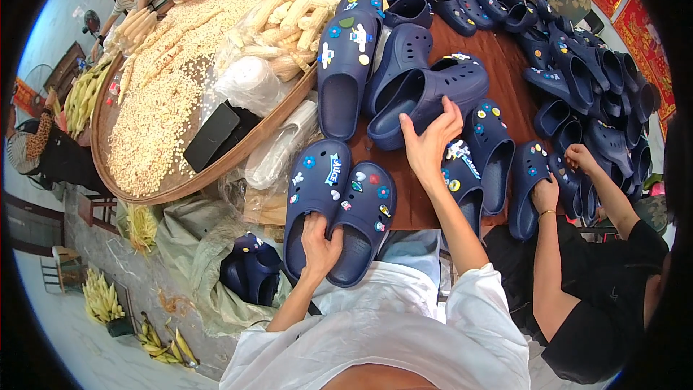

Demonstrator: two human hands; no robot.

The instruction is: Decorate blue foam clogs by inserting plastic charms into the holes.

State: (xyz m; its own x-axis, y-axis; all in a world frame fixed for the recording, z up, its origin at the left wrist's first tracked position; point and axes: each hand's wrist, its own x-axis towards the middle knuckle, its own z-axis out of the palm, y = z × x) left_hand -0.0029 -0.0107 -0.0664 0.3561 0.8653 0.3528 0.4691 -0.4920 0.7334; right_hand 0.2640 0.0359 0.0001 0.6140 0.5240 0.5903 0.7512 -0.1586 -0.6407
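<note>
The navy clog (427,92) lies just beyond the right hand (432,146), the nearer one, its long axis slanting from near-left heel to far-right toe; thumb and fingers stand widely parted beside it (contact is hard to tell), while the left hand (317,245) grips a decorated pair (343,198) by the openings.

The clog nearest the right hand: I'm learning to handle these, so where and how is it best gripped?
Probably the near side wall of the clog, the right hand coming from the near side: thumb inside the opening, fingers outside. The heel points near-left, leaving that opening exposed.
</note>
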